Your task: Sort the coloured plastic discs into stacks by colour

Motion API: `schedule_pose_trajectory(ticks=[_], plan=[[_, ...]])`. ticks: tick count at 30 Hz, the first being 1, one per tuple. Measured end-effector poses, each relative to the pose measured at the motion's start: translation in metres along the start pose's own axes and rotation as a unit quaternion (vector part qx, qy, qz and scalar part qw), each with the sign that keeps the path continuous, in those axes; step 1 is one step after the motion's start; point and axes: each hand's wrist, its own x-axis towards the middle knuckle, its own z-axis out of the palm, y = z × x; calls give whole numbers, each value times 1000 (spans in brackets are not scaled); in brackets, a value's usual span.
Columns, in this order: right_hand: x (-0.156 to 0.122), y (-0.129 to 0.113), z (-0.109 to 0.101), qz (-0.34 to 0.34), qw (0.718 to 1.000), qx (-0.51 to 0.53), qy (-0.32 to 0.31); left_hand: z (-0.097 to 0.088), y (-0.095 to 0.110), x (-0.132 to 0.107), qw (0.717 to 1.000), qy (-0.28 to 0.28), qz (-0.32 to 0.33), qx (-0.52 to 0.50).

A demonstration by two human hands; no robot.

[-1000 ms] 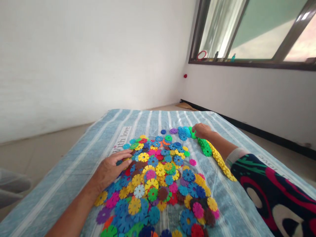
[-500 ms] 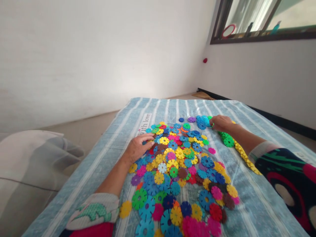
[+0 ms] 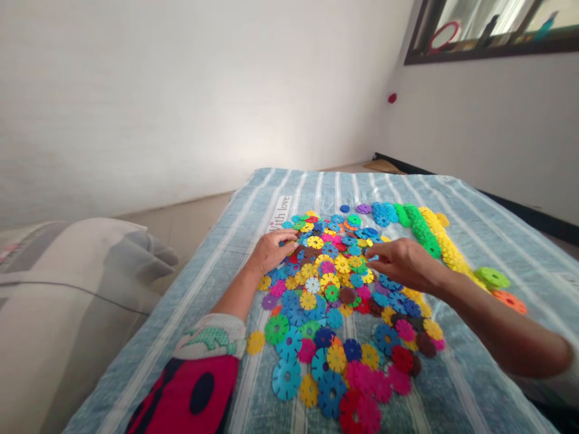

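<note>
Two single-colour stacks, a green row (image 3: 420, 229) and a yellow row (image 3: 444, 242), I judge gathered at right; the mixed disc pile (image 3: 332, 293) left of them looks unsorted. Left hand (image 3: 270, 250) loosely spread at its left edge; right hand (image 3: 402, 262) over its right side, grip I cannot tell.

The heap of discs (image 3: 332, 293) mixes yellow, blue, pink, red, green, orange, purple and brown, with one pale white disc (image 3: 312, 285). Right of the heap run a green row (image 3: 420, 229) and a yellow row (image 3: 446, 244). Under the heap, the cloth (image 3: 217, 259) is blue with white stripes. Left of it, a sleeve (image 3: 185, 389) is crimson with dark spots, its cuff (image 3: 210, 334) whitish with green patterning.
</note>
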Motion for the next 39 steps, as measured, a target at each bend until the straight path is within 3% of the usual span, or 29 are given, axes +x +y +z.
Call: schedule_pose_trajectory(ticks=[5, 9, 14, 20, 26, 39], plan=[[-50, -54, 21, -110, 984, 116, 74, 3, 0, 0, 1000, 1, -8, 3], [-69, -86, 35, -153, 977, 99, 112, 4, -3, 2, 1000, 7, -4, 7], [-76, -111, 46, -171, 978, 65, 99, 4, -3, 2, 1000, 13, 0, 7], [-79, -110, 56, -163, 982, 57, 82, 4, 0, 1, 1000, 9, -10, 3], [-81, -102, 61, -161, 977, 66, 125, 3, 1, 1, 1000, 9, -10, 3], [-79, -109, 66, -173, 966, 73, 180, 6, -2, 1, 1000, 19, -7, 5]])
